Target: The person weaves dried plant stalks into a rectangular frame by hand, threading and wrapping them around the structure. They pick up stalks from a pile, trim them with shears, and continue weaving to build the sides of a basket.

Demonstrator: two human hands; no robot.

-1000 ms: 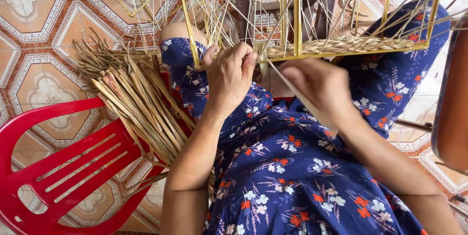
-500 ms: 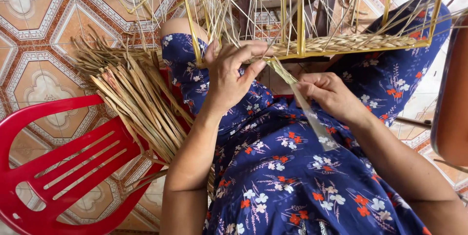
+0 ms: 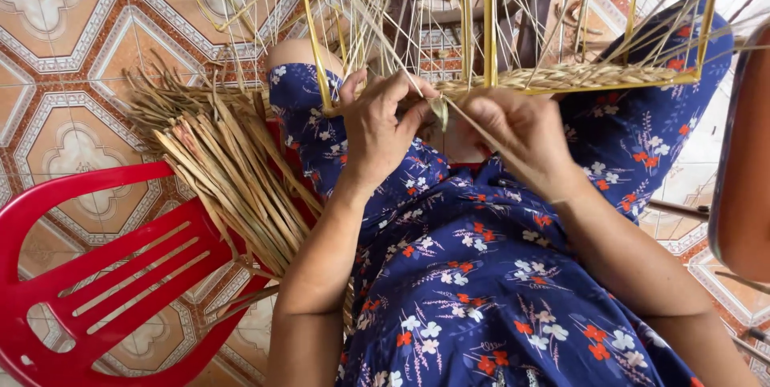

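Head view: my left grip [image 3: 377, 126] and right grip [image 3: 521, 134], both closed, pinch one straw strand [image 3: 439, 110] at the woven rim of the yellow wire frame [image 3: 488, 26] over my lap; straw bundle [image 3: 233, 170] beside red chair [image 3: 104, 275].

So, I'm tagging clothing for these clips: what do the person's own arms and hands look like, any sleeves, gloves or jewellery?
Both forearms are bare, with no sleeves reaching them. The left hand and right hand wear no gloves, and no rings, bracelets or watch show. The only clothing in view is a dark blue dress with small red and white flowers.

Dry matt reed strips [image 3: 233, 170]; glossy plastic chair [image 3: 96, 275].
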